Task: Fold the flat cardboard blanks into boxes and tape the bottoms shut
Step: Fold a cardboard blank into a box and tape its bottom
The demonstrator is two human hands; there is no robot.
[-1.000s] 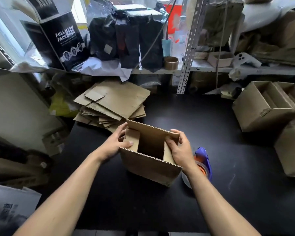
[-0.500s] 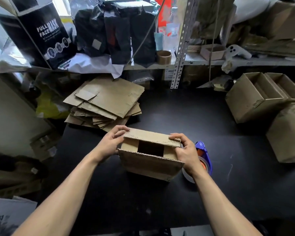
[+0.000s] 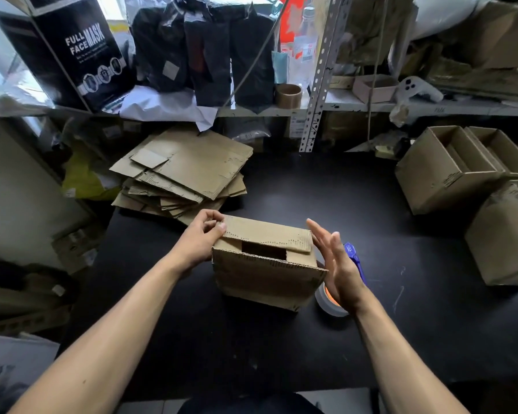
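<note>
A small brown cardboard box point(image 3: 266, 279) stands on the black table point(image 3: 386, 339) in front of me. Its far flap lies folded down over the top and a dark gap shows in front of that flap. My left hand point(image 3: 202, 240) is at the box's left top corner, fingers curled, thumb on the end of the far flap. My right hand point(image 3: 335, 265) hovers just right of the box with straight fingers, holding nothing. A tape dispenser point(image 3: 346, 282) with a blue handle lies behind my right hand. A stack of flat cardboard blanks point(image 3: 183, 174) sits at the table's far left.
Folded open boxes point(image 3: 449, 171) stand at the right edge, with another box point(image 3: 506, 243) nearer. A metal shelf point(image 3: 317, 106) at the back carries black bags, a roll of brown tape point(image 3: 287, 95) and a black printed carton point(image 3: 81, 52).
The far flap has come down flat over the top of the box. My right hand has let go and drawn off to the right with its fingers straightened. The left hand stays at the corner.
</note>
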